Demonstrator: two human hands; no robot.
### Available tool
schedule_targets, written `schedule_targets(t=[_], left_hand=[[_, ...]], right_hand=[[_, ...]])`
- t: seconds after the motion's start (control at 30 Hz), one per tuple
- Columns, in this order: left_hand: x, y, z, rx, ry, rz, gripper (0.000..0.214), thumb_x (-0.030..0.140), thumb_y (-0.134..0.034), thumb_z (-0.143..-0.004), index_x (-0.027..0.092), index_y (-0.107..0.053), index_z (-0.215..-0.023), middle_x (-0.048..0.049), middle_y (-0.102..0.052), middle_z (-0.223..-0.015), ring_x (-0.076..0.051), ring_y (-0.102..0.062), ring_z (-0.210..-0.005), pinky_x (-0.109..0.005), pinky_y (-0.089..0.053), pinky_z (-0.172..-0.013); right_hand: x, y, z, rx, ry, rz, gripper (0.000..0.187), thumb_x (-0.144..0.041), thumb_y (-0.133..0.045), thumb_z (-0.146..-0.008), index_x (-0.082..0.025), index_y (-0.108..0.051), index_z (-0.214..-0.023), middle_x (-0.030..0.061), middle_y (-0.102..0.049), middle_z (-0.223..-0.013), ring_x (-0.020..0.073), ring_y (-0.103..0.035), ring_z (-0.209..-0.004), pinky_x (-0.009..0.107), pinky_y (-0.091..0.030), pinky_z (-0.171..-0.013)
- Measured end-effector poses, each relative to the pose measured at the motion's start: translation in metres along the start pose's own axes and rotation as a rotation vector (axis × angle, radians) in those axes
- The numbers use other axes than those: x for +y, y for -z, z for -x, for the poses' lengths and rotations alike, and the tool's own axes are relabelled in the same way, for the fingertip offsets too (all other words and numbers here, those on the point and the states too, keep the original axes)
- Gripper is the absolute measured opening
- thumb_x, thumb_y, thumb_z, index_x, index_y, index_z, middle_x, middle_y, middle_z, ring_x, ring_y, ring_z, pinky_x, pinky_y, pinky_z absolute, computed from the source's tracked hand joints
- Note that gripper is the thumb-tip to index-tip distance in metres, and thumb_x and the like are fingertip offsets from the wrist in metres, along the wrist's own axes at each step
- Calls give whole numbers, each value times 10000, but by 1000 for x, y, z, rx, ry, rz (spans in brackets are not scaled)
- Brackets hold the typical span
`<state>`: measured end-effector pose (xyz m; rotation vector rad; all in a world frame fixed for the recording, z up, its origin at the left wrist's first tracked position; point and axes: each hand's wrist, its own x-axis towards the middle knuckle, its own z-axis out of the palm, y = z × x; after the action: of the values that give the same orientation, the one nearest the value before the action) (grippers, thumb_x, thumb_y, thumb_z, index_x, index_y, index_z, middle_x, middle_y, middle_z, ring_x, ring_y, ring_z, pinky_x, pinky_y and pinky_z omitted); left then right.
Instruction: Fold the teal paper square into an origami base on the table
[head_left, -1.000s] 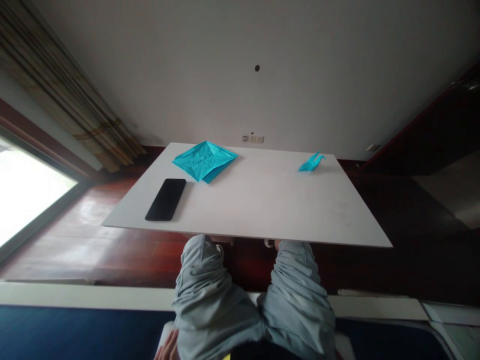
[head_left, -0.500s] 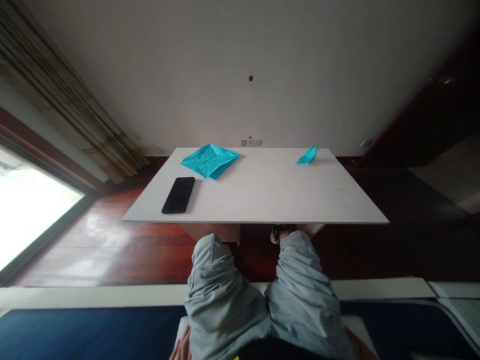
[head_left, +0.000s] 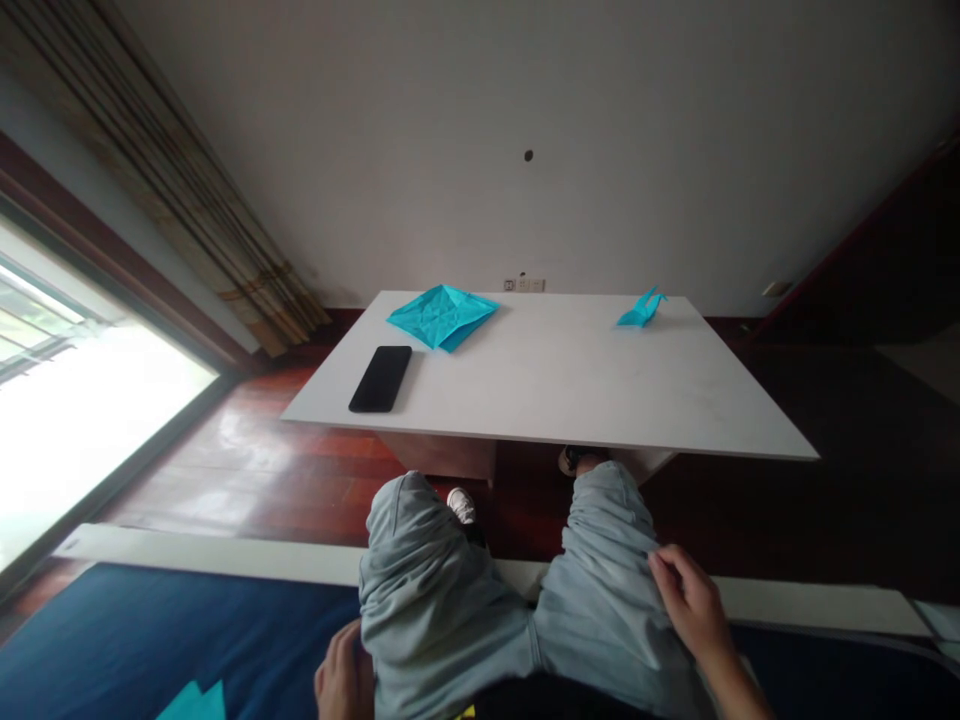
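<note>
A white rectangular table (head_left: 555, 395) stands before the seated person, its far edge close to a plain grey wall (head_left: 412, 120). On its far left part lies a turquoise sheet of creased origami paper (head_left: 441, 314), diamond-shaped from this angle, one layer showing below another at its near right edge. Just nearer the person, apart from the sheet, a black smartphone (head_left: 381, 379) lies flat and slightly slanted. A folded turquoise paper crane (head_left: 640, 311) sits near the far right corner, well apart from both. Low on the wall, behind the table, is a row of electrical sockets (head_left: 524, 285), with a dark round spot (head_left: 529, 155) higher up. Patterned curtains (head_left: 195, 200) hang at the left beside a bright glazed opening (head_left: 112, 420), whose light gleams on the reddish-brown floor (head_left: 247, 455). Along the near side runs a dark blue cushion (head_left: 247, 620), with another turquoise piece of paper (head_left: 196, 703) partly in view on it. The left hand (head_left: 339, 672) is beside the grey trousers (head_left: 427, 590), fingers curled; the right hand (head_left: 688, 592) is by the right thigh, fingers bent. Whether either grips anything, I cannot tell.
</note>
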<state>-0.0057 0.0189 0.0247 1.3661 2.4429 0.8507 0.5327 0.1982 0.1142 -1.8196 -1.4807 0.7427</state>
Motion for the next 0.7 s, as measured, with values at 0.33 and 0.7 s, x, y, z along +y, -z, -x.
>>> schedule_targets(t=[0.33, 0.7], left_hand=[[242, 74, -193, 543, -747, 265, 186, 322, -632, -1139, 246, -572, -1298, -141, -650, -1360, -344, -717, -1358, -676, -630, -1181], [384, 8, -396, 38, -514, 61, 660, 103, -658, -1069, -2, -465, -1691, -364, -483, -1816, -463, -453, -1742, -687, -392, -1416]], right_hand=[[-92, -160, -53, -688, 250, 158, 261, -439, -663, -1003, -279, -666, -796, -47, -596, -681, 191, -595, -696, 327, -467, -742], [-83, -150, -43, -664, 225, 235, 149, -303, -782, -973, -263, -800, -830, -18, -733, -687, 203, -732, -706, 284, -443, -686]])
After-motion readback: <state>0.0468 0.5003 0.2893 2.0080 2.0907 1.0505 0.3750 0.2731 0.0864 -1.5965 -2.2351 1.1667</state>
